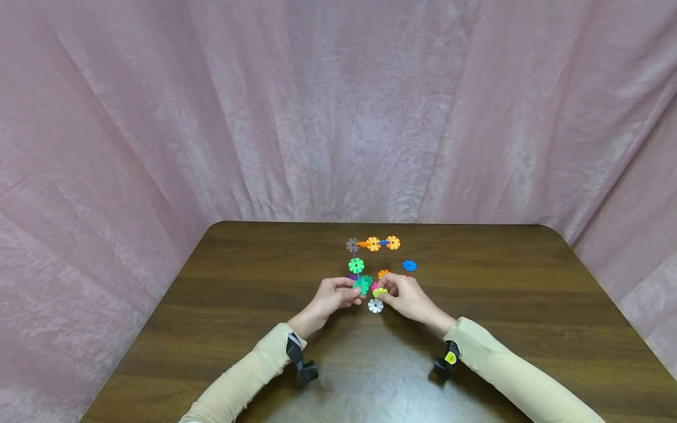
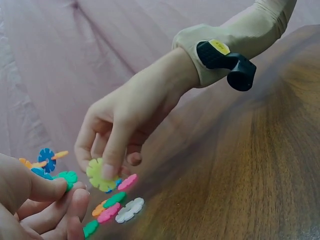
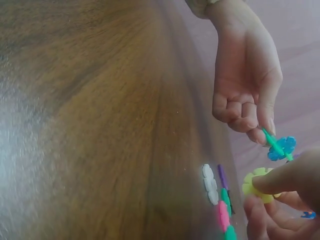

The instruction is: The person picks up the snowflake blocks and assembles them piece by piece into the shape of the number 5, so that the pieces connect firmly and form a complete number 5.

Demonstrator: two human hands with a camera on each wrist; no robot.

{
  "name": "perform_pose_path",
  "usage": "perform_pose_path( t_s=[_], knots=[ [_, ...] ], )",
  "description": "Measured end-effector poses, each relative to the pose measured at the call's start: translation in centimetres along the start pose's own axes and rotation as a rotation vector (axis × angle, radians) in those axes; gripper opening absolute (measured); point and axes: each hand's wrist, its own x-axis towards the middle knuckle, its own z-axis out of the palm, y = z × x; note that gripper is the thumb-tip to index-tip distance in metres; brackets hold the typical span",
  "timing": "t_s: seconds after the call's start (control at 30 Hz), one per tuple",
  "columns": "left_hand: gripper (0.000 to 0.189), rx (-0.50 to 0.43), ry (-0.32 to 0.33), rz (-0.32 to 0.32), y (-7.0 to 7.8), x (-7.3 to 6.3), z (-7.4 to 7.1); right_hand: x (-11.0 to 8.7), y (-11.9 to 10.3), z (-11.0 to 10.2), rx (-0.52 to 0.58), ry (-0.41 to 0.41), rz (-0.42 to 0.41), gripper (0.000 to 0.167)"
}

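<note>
My left hand (image 1: 333, 296) pinches a green notched plastic disc (image 1: 361, 286) between thumb and fingers. This disc sits at the near end of a chain of slotted-together discs, including a lighter green disc (image 1: 357, 265) and a grey disc (image 1: 352, 245). Close on the right, my right hand (image 1: 409, 298) pinches a yellow disc (image 2: 97, 175) by its edge. In the right wrist view, the yellow disc (image 3: 249, 186) is apart from the green one, which slots into a blue disc (image 3: 284, 148). A white disc (image 1: 375, 305) lies on the table between the hands.
Beyond the hands, the chain turns right through orange-yellow discs (image 1: 393, 242). Loose pieces lie around the hands: a blue disc (image 1: 409, 265), an orange disc (image 1: 383, 274) and a pink disc (image 2: 109, 213). The wooden table (image 1: 238, 276) ends at a pink curtain (image 1: 338, 117).
</note>
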Motion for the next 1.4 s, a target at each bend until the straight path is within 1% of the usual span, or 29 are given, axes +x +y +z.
perform_pose_path(
  t_s=[0.13, 0.3, 0.67, 0.77, 0.87, 1.0, 1.07, 1.13, 1.23, 1.4],
  knots=[
    [0.025, -0.003, -0.003, -0.004, 0.1, -0.1, 0.1, -0.1, -0.4, -0.2, 0.016, 0.031, 0.023, 0.008],
    [0.025, -0.003, -0.017, 0.001, -0.1, -0.1, 0.2, -0.2, -0.6, -0.2, 0.041, 0.056, 0.026, 0.009],
    [0.018, -0.022, -0.029, 0.000, -0.6, 0.2, 0.3, -0.2, -0.5, 0.0, 0.084, 0.095, -0.040, 0.009],
    [0.019, -0.030, -0.032, -0.006, -0.7, 0.3, 0.3, -0.2, -0.7, 0.0, 0.092, 0.098, -0.047, 0.008],
    [0.021, -0.017, -0.038, -0.001, -0.7, 0.3, 0.4, -0.2, -0.8, 0.0, 0.096, 0.084, -0.050, 0.007],
    [0.023, -0.013, -0.048, -0.003, -0.5, 0.2, 0.5, -0.4, -0.8, -0.1, 0.114, 0.064, -0.058, 0.005],
    [0.024, -0.013, -0.051, -0.002, -0.4, 0.0, 0.5, -0.5, -0.8, -0.1, 0.116, 0.066, -0.069, 0.007],
    [0.024, -0.009, -0.052, 0.003, -0.3, -0.1, 0.5, -0.7, -0.9, -0.2, 0.106, 0.077, -0.096, 0.009],
    [0.024, -0.001, -0.042, 0.007, -0.3, -0.2, 0.6, -0.9, -1.0, 0.0, 0.063, 0.103, -0.139, 0.011],
    [0.024, -0.013, -0.015, -0.013, -0.1, -0.4, 0.9, -1.1, -1.0, 0.2, -0.006, 0.157, -0.188, 0.015]
  ],
)
